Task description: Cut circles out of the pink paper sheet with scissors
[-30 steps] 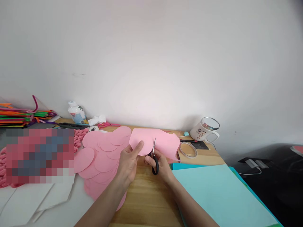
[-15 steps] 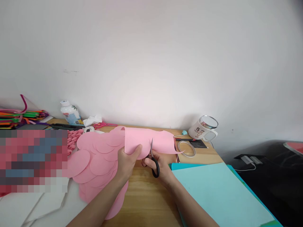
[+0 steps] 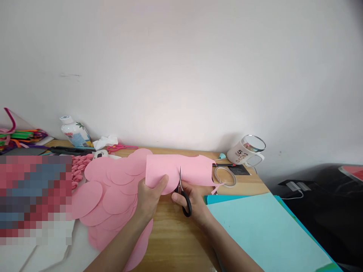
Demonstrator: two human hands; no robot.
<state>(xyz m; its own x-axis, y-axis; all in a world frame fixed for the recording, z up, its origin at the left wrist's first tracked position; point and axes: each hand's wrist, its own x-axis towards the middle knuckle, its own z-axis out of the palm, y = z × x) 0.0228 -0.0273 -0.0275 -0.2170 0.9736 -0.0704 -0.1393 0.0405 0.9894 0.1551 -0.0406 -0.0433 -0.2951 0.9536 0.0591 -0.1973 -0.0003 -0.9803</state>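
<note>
My left hand [image 3: 150, 198] pinches the lower left edge of a pink paper sheet [image 3: 195, 168] and holds it up above the wooden table [image 3: 176, 241]. In my right hand [image 3: 195, 204] I grip black-handled scissors [image 3: 183, 194], fingers through the loops. Their blades point up into the sheet's lower edge beside a rounded cut. Both hands sit close together at the middle of the table.
Several pink paper circles [image 3: 113, 192] are spread left of my hands. A stack of light blue sheets [image 3: 263, 230] lies at the right. A tape ring [image 3: 225, 175], a white mug [image 3: 246, 153], a bottle [image 3: 73, 132] and pipe cleaners [image 3: 19, 136] line the back.
The pink sheet has turned and flattened in my left hand, and the scissors have bitten further along its curved edge. My view has shifted slightly right.
</note>
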